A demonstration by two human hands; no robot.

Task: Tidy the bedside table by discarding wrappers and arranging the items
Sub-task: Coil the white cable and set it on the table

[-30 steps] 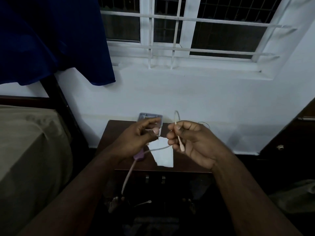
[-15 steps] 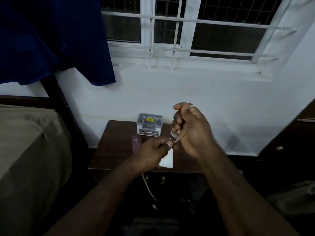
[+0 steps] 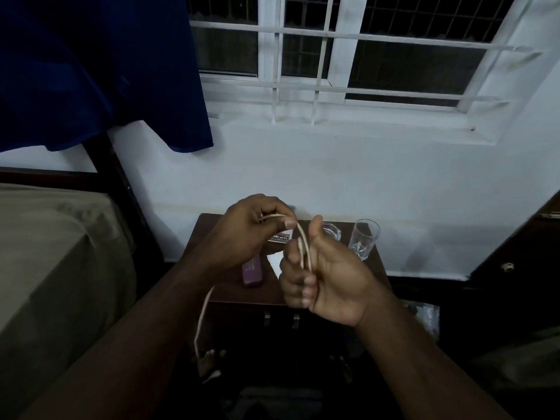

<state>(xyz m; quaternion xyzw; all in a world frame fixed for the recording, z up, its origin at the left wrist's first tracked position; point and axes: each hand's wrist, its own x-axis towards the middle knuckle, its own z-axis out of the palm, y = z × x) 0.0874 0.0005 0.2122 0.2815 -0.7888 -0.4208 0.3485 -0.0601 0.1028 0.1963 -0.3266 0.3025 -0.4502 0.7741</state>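
Nearest the camera, both forearms reach forward over the dark table (image 3: 230,294). The right hand (image 3: 321,277) is palm-up, fingers curled around loops of a pale cable (image 3: 304,247), thumb raised. The left hand (image 3: 251,234) pinches the same cable between thumb and fingers; from it a free length hangs down past the table's front edge toward the floor.

On the table top, a purple oblong object (image 3: 252,272) lies just beside the left wrist. A white sheet of paper (image 3: 275,262) lies partly hidden behind the hands. Behind the left hand stands a small box (image 3: 280,237), mostly covered; its label shows the letters "OPEL", the rest unreadable. At the back right, a clear drinking glass (image 3: 363,239) stands upright, contents not discernible. A second low glass item (image 3: 331,231) sits beside it, partly hidden by the thumb.
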